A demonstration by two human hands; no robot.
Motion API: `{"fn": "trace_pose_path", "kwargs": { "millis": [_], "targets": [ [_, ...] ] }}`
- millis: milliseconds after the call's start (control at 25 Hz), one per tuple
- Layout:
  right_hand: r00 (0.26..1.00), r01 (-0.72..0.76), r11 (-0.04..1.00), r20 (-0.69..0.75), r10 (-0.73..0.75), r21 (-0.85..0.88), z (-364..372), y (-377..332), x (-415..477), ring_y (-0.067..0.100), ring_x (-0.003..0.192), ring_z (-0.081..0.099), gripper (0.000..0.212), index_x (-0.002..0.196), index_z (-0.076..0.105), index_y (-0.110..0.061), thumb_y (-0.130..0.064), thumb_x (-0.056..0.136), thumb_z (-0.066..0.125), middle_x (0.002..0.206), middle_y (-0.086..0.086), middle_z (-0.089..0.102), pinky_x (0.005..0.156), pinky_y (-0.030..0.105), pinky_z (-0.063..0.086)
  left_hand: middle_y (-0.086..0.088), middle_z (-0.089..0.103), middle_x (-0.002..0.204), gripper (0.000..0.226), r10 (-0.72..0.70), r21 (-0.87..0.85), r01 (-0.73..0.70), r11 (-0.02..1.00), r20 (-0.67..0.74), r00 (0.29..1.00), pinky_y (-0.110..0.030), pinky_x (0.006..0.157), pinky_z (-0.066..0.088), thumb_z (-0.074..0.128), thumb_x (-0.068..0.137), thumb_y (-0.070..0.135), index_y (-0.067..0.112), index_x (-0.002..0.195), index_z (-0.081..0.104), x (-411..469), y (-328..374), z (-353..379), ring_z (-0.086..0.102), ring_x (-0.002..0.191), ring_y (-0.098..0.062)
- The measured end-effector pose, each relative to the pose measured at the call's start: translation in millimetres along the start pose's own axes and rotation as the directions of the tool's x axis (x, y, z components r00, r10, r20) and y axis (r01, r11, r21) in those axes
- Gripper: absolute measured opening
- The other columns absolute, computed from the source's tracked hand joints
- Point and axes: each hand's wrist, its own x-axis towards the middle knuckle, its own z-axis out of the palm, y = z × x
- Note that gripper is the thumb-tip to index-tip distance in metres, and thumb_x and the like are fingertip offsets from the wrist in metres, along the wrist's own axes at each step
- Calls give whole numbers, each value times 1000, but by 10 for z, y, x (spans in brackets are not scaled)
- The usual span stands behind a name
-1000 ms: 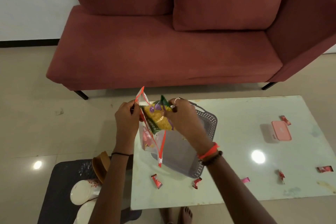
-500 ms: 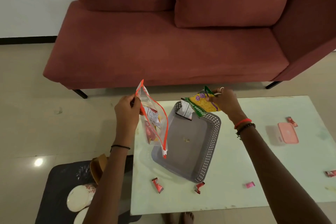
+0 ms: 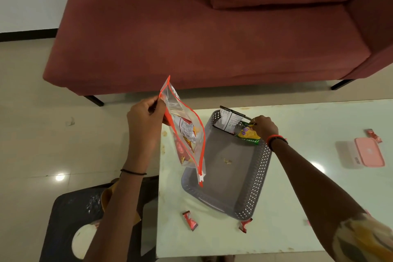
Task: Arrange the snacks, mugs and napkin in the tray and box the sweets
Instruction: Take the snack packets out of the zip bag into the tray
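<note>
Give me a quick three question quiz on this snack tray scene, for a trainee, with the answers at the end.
1. True or false: the grey perforated plastic tray holds two snack packets at its far end.
2. Which hand holds up the clear zip bag with the orange seal?
3. Multiple choice: the pink lidded plastic box is A) inside the tray, B) on the white table right of the tray, C) on the red sofa.

Key: 1 true: the black and white packet and the yellow and green packet. 2 the left hand. 3 B.
</note>
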Motion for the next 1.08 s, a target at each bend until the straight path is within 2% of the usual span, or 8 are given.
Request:
{"fn": "trace_pose_path", "kwargs": {
  "millis": [120, 240, 400, 560, 720, 880, 1000, 1080],
  "targets": [
    [1000, 12, 999, 1, -12, -43, 20, 29, 172, 38, 108, 60, 30, 120, 62, -10, -13, 91, 54, 119, 19, 63, 91, 44, 51, 7, 62, 62, 20, -3, -13, 3, 1000, 7, 1000, -13, 54, 52, 51, 94, 24, 18, 86, 69, 5, 17, -10, 62, 51, -4],
    [1000, 23, 995, -3, -24, -98, 40, 52, 244, 37, 108, 60, 30, 119, 61, -10, -14, 90, 53, 120, 18, 62, 90, 43, 49, -4, 67, 71, 22, -17, -21, 17, 1000, -3, 1000, -23, 59, 56, 52, 93, 23, 11, 95, 71, 15, 21, -27, 65, 61, -9],
    [997, -17, 995, -79, 9, -100, 59, 96, 216, 40, 103, 61, 29, 116, 63, -9, -13, 91, 51, 116, 20, 63, 87, 42, 49, -3, 67, 79, 23, -19, -28, 19, 999, 0, 1000, -13, 59, 54, 53, 93, 24, 9, 101, 69, 11, 28, -50, 65, 65, -10],
    [993, -8, 995, -115, -4, -100, 60, 130, 189, 38, 103, 61, 30, 117, 62, -10, -12, 90, 50, 114, 20, 65, 88, 42, 47, -4, 68, 85, 26, -33, -11, 33, 999, -1, 999, -18, 61, 56, 52, 93, 24, 7, 105, 67, 9, 18, -51, 66, 67, -13],
    [985, 42, 994, -164, -58, -97, 60, 135, 158, 35, 108, 60, 31, 119, 59, -9, -15, 89, 55, 116, 16, 65, 90, 43, 47, -3, 67, 82, 26, -29, -18, 29, 999, -18, 999, -15, 61, 54, 52, 93, 24, 7, 105, 68, -6, 14, -56, 64, 65, -10],
    [964, 65, 998, -260, -65, -6, -30, 116, 87, 36, 107, 59, 31, 118, 60, -7, -17, 89, 59, 117, 17, 64, 89, 44, 48, -2, 66, 84, 26, -38, -18, 37, 999, -18, 999, -10, 59, 53, 52, 93, 25, 7, 105, 67, -55, 17, -72, 64, 66, -10],
    [940, 99, 967, -342, -13, 234, -252, -14, -81, 32, 103, 61, 24, 110, 62, -8, -19, 90, 58, 115, 13, 66, 83, 34, 47, 5, 63, 77, 21, -34, -12, 34, 999, -23, 999, -8, 56, 52, 52, 93, 24, 11, 100, 68, -113, 47, -78, 63, 60, -3],
    [930, 111, 929, -367, 28, 352, -450, -169, -283, 30, 100, 63, 21, 105, 65, -7, -19, 91, 54, 110, 11, 69, 80, 29, 46, 2, 67, 80, 23, -45, -17, 44, 999, -20, 999, -16, 62, 56, 52, 93, 25, 10, 100, 68, -165, 84, -79, 67, 65, -8]
  ]
}}
